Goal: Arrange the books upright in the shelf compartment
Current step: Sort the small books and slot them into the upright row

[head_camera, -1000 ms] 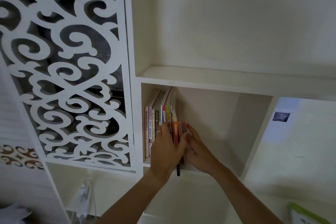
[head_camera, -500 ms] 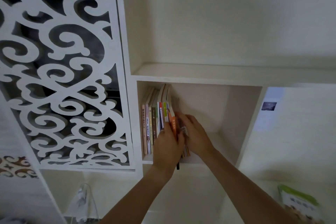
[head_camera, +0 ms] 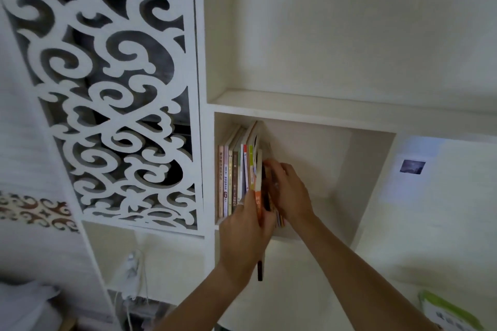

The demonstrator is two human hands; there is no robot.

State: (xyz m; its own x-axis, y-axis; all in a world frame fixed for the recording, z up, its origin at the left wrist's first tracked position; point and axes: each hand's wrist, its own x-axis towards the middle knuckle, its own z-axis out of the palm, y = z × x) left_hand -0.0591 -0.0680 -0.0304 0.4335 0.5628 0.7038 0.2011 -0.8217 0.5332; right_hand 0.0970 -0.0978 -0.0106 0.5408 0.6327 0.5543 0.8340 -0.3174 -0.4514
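Observation:
Several thin books (head_camera: 234, 177) stand upright against the left wall of a white shelf compartment (head_camera: 336, 169). My left hand (head_camera: 243, 234) presses on the lower spines of the rightmost books, its thumb on an orange spine (head_camera: 258, 203). My right hand (head_camera: 289, 191) lies flat against the right side of the row, fingers reaching up along the last, darker books. Those last books are mostly hidden between my two hands. A dark strip (head_camera: 259, 270) hangs below the shelf edge under my left hand.
A white carved scroll panel (head_camera: 107, 83) fills the left. The right part of the compartment holds nothing. Another open shelf (head_camera: 322, 99) lies above. A green-edged book (head_camera: 451, 314) lies at the bottom right. A white clip lamp with cable (head_camera: 131, 274) sits at the lower left.
My right hand has slid higher along the side of the row. My left hand stays on the lower spines. The camera view has shifted slightly.

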